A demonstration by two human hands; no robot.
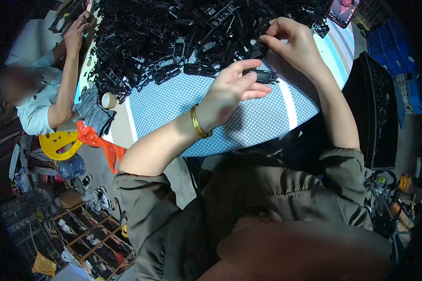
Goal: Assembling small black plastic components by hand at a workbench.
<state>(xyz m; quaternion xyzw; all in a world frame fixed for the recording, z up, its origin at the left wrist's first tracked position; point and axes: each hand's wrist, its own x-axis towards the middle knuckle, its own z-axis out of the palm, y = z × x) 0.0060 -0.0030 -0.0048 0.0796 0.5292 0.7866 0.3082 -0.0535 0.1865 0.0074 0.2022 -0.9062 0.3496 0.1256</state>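
Observation:
A large heap of small black plastic parts (173, 28), some clip-like, covers the far side of the table. My left hand (232, 84), a gold bracelet at its wrist, is closed around several slim black plastic pieces (262, 76) lying side by side. Another long black piece (200, 69) lies on the cloth, just left of those fingers. At the heap's right edge, my right hand (293, 42) has thumb and fingertips bent close together in a pinch. Whatever is between them blends into the dark parts.
A blue dotted cloth (173, 110) covers the table. Grey gloves (94, 108), a tape roll (109, 100) and a red plastic bag (96, 136) lie at its left edge. A co-worker's hand (75, 35) works at far left. A phone (343, 11) stands far right, near blue crates (391, 49).

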